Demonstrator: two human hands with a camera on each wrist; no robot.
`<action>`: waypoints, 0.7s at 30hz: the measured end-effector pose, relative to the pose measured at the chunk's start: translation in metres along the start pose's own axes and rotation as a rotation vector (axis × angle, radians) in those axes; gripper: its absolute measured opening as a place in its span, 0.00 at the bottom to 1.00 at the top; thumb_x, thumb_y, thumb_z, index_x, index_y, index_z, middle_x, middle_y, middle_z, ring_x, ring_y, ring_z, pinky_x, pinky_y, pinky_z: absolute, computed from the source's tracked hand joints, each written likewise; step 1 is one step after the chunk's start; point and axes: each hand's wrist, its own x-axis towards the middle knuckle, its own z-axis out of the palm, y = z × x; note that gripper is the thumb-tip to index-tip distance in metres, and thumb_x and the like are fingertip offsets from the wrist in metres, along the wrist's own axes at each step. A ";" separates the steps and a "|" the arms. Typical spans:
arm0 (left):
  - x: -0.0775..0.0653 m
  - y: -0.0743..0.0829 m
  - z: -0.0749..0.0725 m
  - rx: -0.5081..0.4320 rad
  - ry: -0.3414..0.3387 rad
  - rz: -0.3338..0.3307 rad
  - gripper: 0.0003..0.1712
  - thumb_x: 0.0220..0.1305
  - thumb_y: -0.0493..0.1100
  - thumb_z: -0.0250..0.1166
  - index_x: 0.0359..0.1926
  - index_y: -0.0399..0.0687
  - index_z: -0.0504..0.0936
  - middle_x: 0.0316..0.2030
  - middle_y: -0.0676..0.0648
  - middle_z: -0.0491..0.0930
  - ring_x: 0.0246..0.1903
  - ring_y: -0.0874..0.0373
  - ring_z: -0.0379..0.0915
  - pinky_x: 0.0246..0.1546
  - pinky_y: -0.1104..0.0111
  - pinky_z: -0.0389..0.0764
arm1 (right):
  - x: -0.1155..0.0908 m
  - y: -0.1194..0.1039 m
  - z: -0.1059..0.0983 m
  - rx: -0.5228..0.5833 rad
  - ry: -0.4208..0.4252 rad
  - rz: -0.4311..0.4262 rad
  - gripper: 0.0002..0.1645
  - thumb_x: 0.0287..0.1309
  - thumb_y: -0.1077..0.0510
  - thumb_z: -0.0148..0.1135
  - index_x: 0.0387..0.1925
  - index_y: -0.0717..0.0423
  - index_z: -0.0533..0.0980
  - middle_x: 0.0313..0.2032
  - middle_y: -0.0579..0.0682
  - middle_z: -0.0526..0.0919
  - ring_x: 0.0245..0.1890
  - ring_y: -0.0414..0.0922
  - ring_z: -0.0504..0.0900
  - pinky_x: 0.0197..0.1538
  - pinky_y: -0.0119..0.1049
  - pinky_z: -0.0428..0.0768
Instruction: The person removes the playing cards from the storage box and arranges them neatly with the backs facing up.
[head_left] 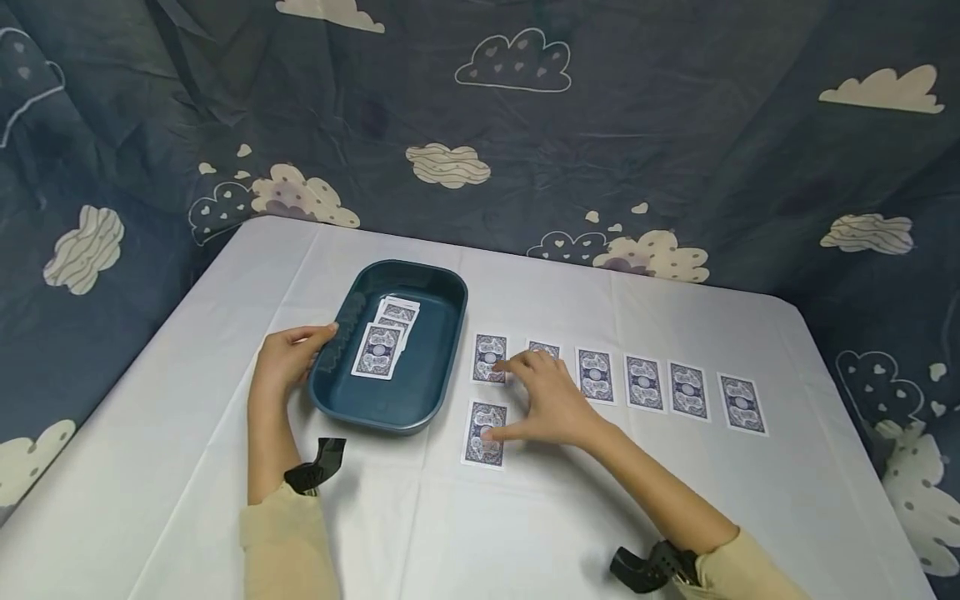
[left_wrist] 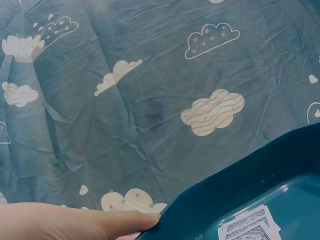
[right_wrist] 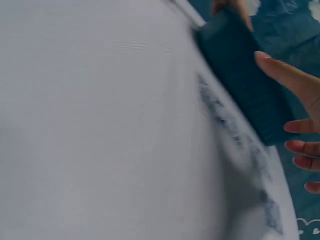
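My left hand grips the left rim of a dark teal tray, its thumb on the edge in the left wrist view. Inside the tray lies a small overlapping pile of playing cards, backs up. My right hand hovers over the table with thumb and fingers spread and nothing between them. In the head view its fingertips overlap the leftmost playing card of a row, and its thumb overlaps a single playing card nearer me. The right wrist view is blurred.
Several face-down cards continue the row to the right, one partly hidden behind my right hand. All lie on a white tablecloth. A dark cloud-patterned curtain hangs behind the table. Black wrist straps sit at both sleeves.
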 end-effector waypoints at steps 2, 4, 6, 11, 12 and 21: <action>0.000 0.000 0.001 -0.003 0.002 -0.001 0.34 0.56 0.63 0.60 0.54 0.42 0.77 0.40 0.43 0.79 0.24 0.67 0.72 0.23 0.74 0.72 | 0.012 0.001 -0.010 0.106 0.064 0.049 0.44 0.32 0.31 0.71 0.52 0.49 0.73 0.46 0.50 0.74 0.48 0.48 0.70 0.53 0.47 0.66; 0.001 0.000 0.001 -0.002 0.004 -0.001 0.34 0.56 0.63 0.60 0.54 0.42 0.78 0.37 0.45 0.79 0.24 0.66 0.71 0.22 0.74 0.72 | 0.026 -0.002 -0.017 0.198 0.131 0.074 0.37 0.37 0.37 0.71 0.50 0.49 0.75 0.44 0.49 0.75 0.47 0.48 0.70 0.50 0.45 0.67; 0.001 0.000 0.002 -0.001 0.002 -0.004 0.34 0.56 0.63 0.60 0.54 0.42 0.78 0.31 0.49 0.77 0.22 0.66 0.69 0.22 0.73 0.70 | 0.041 -0.009 -0.018 0.261 0.177 0.073 0.33 0.40 0.40 0.71 0.48 0.50 0.75 0.43 0.48 0.75 0.46 0.46 0.70 0.49 0.43 0.68; 0.001 -0.002 -0.002 -0.003 -0.009 0.003 0.35 0.56 0.63 0.61 0.54 0.40 0.77 0.26 0.53 0.74 0.21 0.65 0.66 0.21 0.72 0.69 | 0.083 -0.041 -0.002 0.236 0.168 -0.042 0.36 0.39 0.39 0.71 0.50 0.51 0.75 0.45 0.47 0.72 0.47 0.43 0.67 0.51 0.41 0.69; 0.001 -0.003 -0.003 -0.007 -0.010 0.008 0.35 0.56 0.63 0.61 0.54 0.39 0.77 0.26 0.52 0.75 0.21 0.66 0.67 0.21 0.72 0.69 | 0.092 -0.048 0.003 0.201 0.154 -0.070 0.38 0.38 0.37 0.71 0.50 0.51 0.75 0.47 0.48 0.71 0.48 0.44 0.67 0.51 0.41 0.69; 0.003 -0.004 -0.002 -0.044 -0.035 0.039 0.35 0.56 0.63 0.61 0.53 0.40 0.78 0.33 0.48 0.78 0.21 0.67 0.69 0.21 0.73 0.71 | 0.150 -0.094 0.052 -0.182 -0.086 -0.111 0.57 0.28 0.24 0.68 0.60 0.49 0.67 0.52 0.51 0.67 0.50 0.46 0.65 0.50 0.41 0.71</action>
